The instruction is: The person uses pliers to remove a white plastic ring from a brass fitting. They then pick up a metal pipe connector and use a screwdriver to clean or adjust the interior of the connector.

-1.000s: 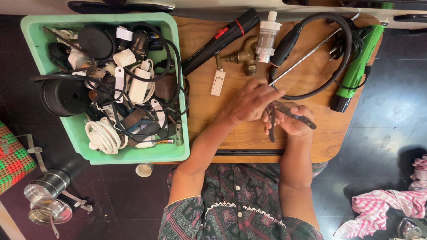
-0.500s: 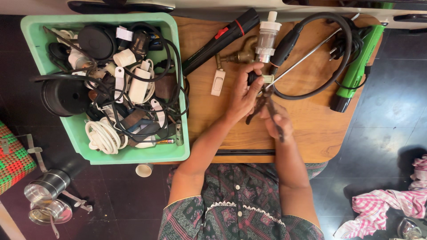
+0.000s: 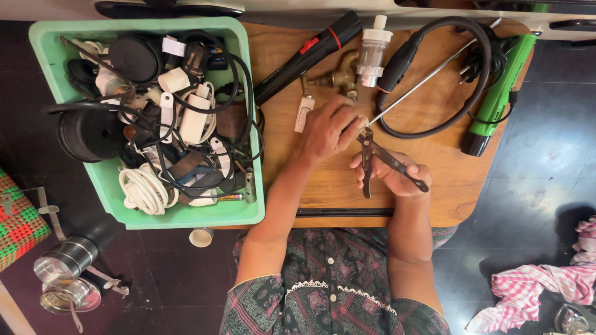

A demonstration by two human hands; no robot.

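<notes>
My right hand (image 3: pixel 397 177) is shut on a pair of dark-handled pliers (image 3: pixel 367 164), jaws pointing away from me, over the middle of the round wooden table (image 3: pixel 447 186). Just above the jaws, the fingertips of my left hand (image 3: pixel 330 129) are pinched at the near end of a thin metal rod (image 3: pixel 428 77). The rod runs diagonally up to the right, across a loop of black cable (image 3: pixel 478 93). Whether the jaws touch the rod is hidden by my fingers.
A green tray (image 3: pixel 248 211) piled with cables, chargers and black parts fills the table's left side. Behind my hands lie a black torch (image 3: pixel 310 46), a brass tap (image 3: pixel 335 77), a white plastic cylinder (image 3: pixel 374 49) and a green-and-black tool (image 3: pixel 503 80). Metal pots (image 3: pixel 62 273) and a checked cloth (image 3: pixel 534 291) lie on the floor.
Both hands moved up the table toward the rod's end. The pliers, held flat to the right a second ago, now point upward, with my left fingers pinched at the rod tip.
</notes>
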